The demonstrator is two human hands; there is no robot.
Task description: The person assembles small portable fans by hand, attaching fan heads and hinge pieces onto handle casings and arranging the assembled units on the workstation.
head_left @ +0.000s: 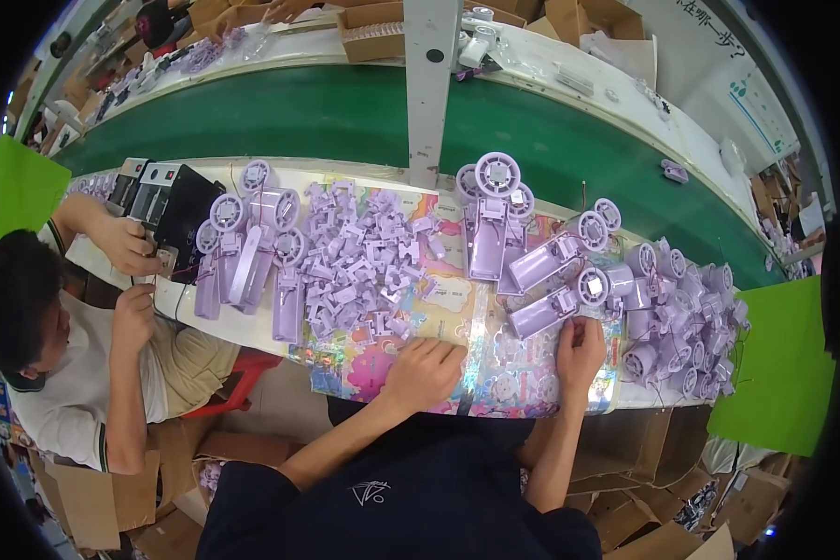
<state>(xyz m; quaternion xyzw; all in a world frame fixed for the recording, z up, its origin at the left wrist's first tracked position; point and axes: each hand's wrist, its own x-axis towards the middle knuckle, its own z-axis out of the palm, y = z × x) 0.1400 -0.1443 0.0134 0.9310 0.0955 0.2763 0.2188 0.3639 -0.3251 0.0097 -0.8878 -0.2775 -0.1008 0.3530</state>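
My left hand (427, 373) rests on the colourful sheet with its fingers curled closed. Its palm side is hidden, so what it holds, if anything, does not show. My right hand (581, 353) is closed too, fingertips pressed together just below the round end of a light purple housing (543, 314). Whether they grip a thin part there I cannot make out. More tube-shaped purple housings (485, 245) with round, fan-like ends lie beyond. Left of them spreads a pile of small purple plastic brackets (359, 257), nearest to my left hand.
At right is a heap of purple housings (677, 322) with thin wires. More housings (247, 266) stand at left, beside a black machine (179, 210) where a co-worker (75, 345) handles something small. A metal post (429, 93) rises at the far edge, before a green belt (336, 112).
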